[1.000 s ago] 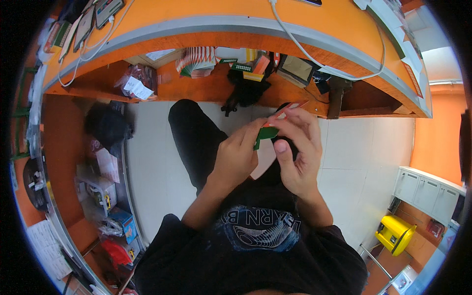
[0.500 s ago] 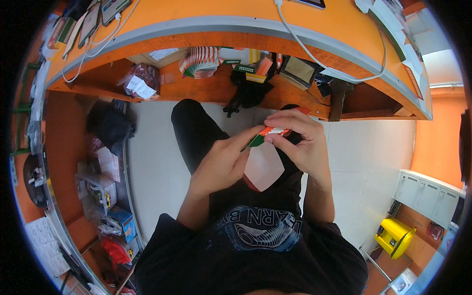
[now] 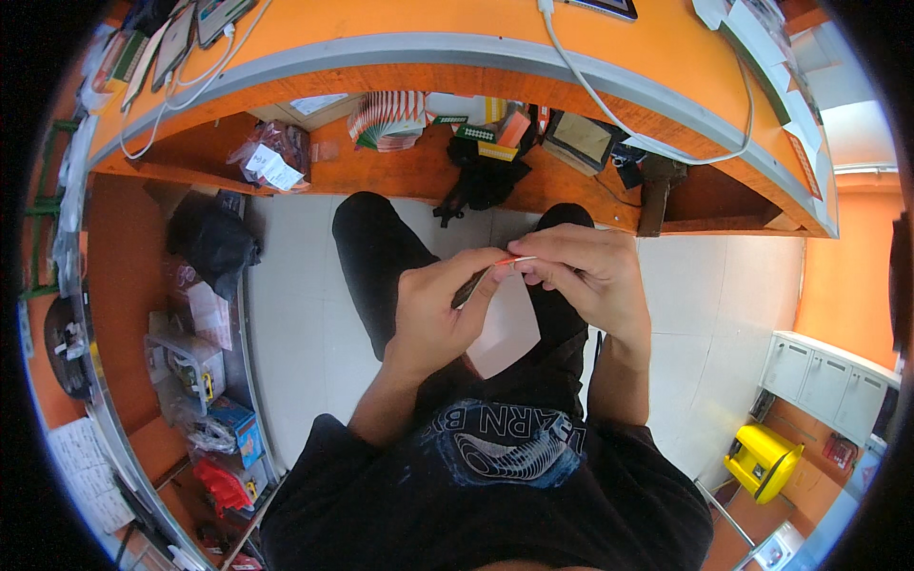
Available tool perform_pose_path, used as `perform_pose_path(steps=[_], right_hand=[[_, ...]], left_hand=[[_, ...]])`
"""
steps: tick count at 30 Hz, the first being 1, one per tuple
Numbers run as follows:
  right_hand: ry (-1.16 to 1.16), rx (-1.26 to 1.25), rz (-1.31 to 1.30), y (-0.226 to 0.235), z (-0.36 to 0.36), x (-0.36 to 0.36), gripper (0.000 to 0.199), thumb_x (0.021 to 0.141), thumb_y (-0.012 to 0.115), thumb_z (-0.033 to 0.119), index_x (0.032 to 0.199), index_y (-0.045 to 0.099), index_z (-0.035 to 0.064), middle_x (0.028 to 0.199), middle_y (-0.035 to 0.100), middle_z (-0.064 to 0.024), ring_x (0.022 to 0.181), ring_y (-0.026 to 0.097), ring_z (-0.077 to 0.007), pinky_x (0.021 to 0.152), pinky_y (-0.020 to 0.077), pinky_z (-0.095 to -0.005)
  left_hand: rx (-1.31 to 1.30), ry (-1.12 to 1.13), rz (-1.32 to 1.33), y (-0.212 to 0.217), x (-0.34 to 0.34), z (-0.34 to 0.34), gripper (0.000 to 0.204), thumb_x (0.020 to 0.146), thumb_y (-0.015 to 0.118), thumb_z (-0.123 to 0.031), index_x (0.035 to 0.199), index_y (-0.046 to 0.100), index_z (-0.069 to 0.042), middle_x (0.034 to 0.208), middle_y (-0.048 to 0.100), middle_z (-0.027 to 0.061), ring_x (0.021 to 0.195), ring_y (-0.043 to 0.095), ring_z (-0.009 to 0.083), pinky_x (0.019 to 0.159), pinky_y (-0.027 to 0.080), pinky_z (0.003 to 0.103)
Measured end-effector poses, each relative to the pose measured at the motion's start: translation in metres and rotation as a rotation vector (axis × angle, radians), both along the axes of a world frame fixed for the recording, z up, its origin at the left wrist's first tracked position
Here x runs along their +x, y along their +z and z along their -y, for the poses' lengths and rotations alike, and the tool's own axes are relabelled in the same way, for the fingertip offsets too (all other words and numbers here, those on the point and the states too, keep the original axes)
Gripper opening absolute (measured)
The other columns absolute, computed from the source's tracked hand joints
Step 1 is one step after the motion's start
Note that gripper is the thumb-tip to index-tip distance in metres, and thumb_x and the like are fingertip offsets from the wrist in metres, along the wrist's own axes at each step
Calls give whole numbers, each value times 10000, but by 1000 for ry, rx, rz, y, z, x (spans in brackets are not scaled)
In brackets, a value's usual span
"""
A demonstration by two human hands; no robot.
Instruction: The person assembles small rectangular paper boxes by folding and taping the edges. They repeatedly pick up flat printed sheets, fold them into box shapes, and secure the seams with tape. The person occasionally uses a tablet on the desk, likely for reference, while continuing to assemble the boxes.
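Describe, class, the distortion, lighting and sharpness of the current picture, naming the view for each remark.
Head view: the curved grey front edge of the orange desk bows strongly, and the corners fall to black; head view: the flat white surface at upper right looks nearly washed out; head view: the left hand, right hand and pale folded card look reasonably sharp.

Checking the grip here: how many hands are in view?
2: the left hand at the card piece's left side, the right hand at its upper right.
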State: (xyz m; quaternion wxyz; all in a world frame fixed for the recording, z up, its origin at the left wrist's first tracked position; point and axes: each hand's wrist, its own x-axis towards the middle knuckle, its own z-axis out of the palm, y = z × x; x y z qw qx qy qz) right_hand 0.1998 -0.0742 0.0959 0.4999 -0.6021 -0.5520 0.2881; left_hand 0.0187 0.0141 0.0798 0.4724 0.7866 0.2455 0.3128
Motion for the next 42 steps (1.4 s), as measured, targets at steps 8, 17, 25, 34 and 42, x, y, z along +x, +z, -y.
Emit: perform_pose_path(steps=[8,17,25,34,42], right_hand=[[-7,-141,-331,2,7,4,84,902,697,26,953,744,-21,855,716,-102,666,698,-121,502,535,-230],[-588,403,-227,-16,-19,-51,363,759,831,22,1067,646,-33,990,669,-88,798,684,-135,589,541,-214],[-521,313,-251,-23,-11,-67,370,793,766,-90,1093,563,-14,1009,646,-86,968,660,-169,807,582,-284],[-427,306,-484,-41,-6,-57,210,830,734,-92,1021,659,-47,1019,678,-107,935,690,-163,804,603,-304],[-440,250,-231,-39,0,-61,187,805,772,-49,983,716,-45,965,728,-130,848,724,-165,749,604,-285]], left_hand=[[32,-73,56,-1,0,-11,81,888,696,-35,913,726,35,817,731,153,675,703,187,618,532,283],[-181,221,144,-7,9,-8,155,918,708,-77,1028,736,30,910,727,114,805,667,145,727,507,256],[-190,434,354,-13,20,15,176,870,749,-1,1036,717,49,950,708,110,878,670,141,792,519,253],[-80,343,337,-24,11,30,88,900,670,66,987,666,80,1081,719,238,994,714,250,879,559,341],[-117,390,494,-45,13,30,124,894,683,60,1009,647,93,1135,684,300,1104,678,302,958,527,388]])
